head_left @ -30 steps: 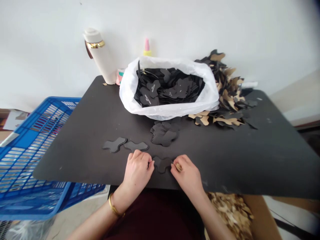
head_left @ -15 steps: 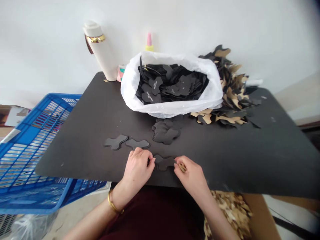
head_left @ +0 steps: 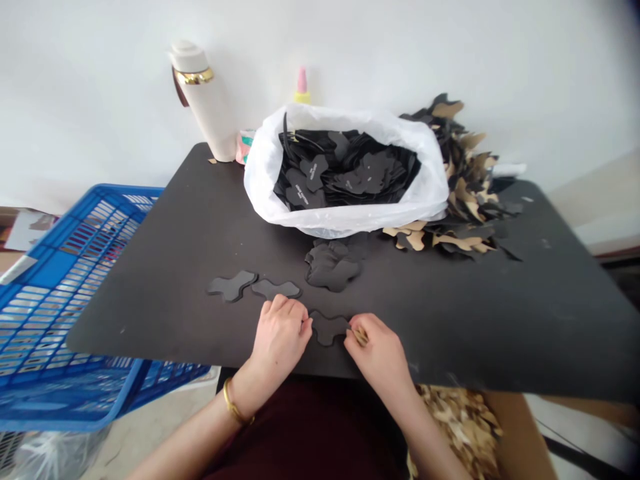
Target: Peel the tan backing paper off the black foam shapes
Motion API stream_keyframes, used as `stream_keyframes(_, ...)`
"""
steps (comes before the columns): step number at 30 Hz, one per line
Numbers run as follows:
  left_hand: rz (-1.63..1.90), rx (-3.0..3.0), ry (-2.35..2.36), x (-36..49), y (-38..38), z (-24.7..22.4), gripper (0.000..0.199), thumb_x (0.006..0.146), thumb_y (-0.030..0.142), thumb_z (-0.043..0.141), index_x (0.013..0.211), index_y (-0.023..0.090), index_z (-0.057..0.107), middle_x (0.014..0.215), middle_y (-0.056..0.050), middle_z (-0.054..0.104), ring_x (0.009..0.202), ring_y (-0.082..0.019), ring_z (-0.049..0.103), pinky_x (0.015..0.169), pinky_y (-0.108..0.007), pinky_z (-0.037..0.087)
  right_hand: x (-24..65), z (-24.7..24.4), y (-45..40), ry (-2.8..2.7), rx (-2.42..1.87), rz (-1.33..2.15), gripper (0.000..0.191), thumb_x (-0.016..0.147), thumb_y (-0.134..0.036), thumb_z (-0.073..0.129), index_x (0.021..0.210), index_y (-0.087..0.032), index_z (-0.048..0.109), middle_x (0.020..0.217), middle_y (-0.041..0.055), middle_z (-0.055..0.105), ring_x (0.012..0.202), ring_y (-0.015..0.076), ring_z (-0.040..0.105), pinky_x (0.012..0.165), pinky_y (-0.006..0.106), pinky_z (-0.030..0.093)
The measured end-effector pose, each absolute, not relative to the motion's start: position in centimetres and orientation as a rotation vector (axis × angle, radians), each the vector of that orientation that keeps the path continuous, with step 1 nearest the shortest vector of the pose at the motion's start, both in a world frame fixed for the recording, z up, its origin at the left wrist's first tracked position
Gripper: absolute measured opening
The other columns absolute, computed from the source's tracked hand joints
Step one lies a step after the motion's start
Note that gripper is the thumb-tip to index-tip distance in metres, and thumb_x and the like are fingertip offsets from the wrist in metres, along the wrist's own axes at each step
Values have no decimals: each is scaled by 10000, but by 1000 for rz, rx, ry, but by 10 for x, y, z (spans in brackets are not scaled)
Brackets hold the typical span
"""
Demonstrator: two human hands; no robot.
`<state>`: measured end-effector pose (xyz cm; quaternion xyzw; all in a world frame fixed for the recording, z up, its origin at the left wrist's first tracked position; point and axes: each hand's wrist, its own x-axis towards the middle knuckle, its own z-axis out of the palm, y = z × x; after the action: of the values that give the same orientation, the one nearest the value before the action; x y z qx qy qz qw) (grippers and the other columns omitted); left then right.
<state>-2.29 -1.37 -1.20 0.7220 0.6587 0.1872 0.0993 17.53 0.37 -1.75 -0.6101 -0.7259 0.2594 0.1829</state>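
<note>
Close to the table's front edge lies a wavy black cut piece (head_left: pixel 329 328) with a darker rim around it, apparently one piece on top of another. My left hand (head_left: pixel 284 331), with a gold bangle at the wrist, pinches its left end. At the right end the fingertips of my right hand (head_left: pixel 376 345) are closed on it. Small tan scraps (head_left: pixel 361 335) are tucked in the right hand's curled fingers. Two similar dark shapes, a left one (head_left: pixel 232 285) and a right one (head_left: pixel 277 289), lie beyond my left hand. A loose pile of black pieces (head_left: pixel 333 265) sits ahead.
A white plastic bag (head_left: pixel 345 220) full of black printed pieces stands at the back. Black and tan scraps (head_left: pixel 467 193) heap to its right. A white flask (head_left: pixel 206 107) stands back left. A blue basket (head_left: pixel 75 267) flanks the table (head_left: pixel 480 307); a scrap-filled box (head_left: pixel 520 433) is below.
The black piece between my hands now lies evenly over the one under it; before, their edges were offset. Both hands have barely moved.
</note>
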Motion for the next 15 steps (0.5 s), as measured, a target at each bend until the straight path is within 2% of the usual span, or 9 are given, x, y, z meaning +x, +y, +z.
stream_keyframes(6,531,2145,1951,-22,-12,-12,160,830,135,669,742,198,551,800,-10,664,865,-236,544,739,-380,350,172,-20,4,-2113,-1753,622,103,816,-211,513,713,-218,515,783,9,600,669,149,535,602,267,298)
stream_keyframes(15,401,2173,1945,-23,-10,-8,113,848,149,658,776,186,580,845,-27,647,894,-244,538,745,-371,347,169,-14,2,-2256,-1936,533,96,843,-210,541,747,-202,539,872,-9,560,571,92,426,541,276,184)
